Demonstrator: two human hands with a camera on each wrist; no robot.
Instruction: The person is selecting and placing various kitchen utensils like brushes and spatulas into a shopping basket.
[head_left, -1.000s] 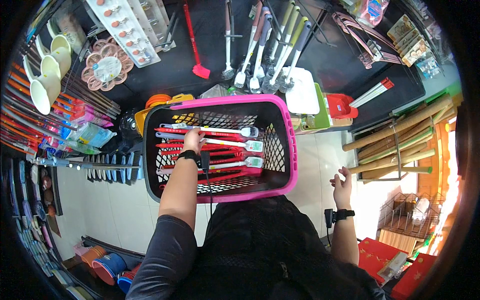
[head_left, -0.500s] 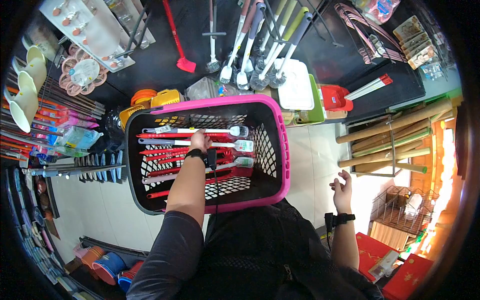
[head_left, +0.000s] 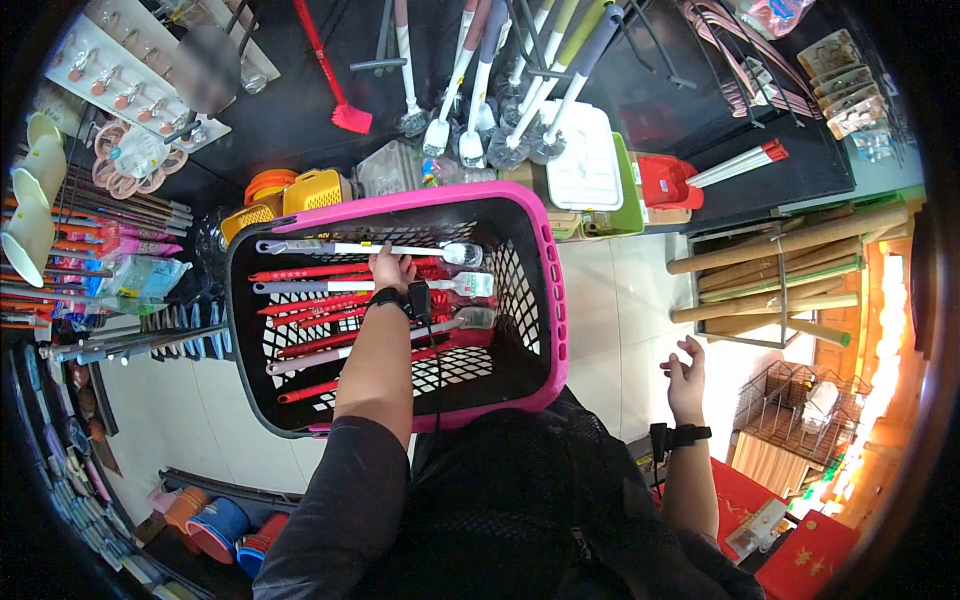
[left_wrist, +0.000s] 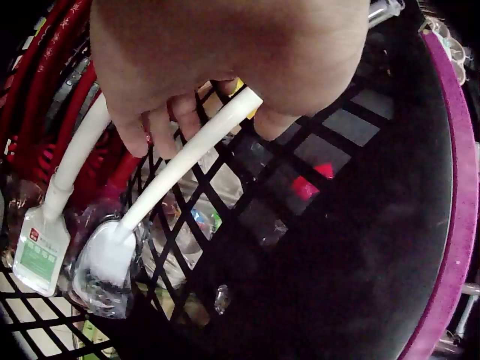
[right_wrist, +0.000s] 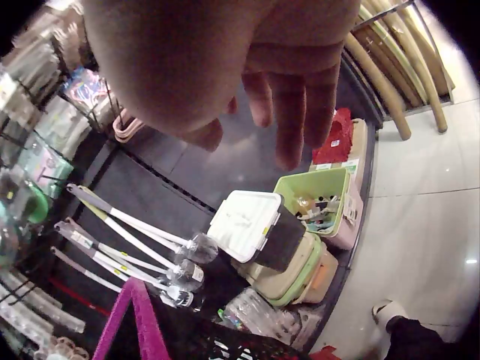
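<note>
Lengthwise, long-handled brushes [head_left: 343,247], inside a pink-rimmed black basket [head_left: 557,300]

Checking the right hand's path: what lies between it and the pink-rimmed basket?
Only pale floor tiles show between the right hand and the pink-rimmed basket, with nothing standing on them; the head view shows this.

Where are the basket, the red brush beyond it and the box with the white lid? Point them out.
Basket [head_left: 410,196]: head view, on the far side of its pink rim.
Red brush [head_left: 351,119]: head view, on its head.
Box [right_wrist: 244,223]: right wrist view, on its white lid.
</note>
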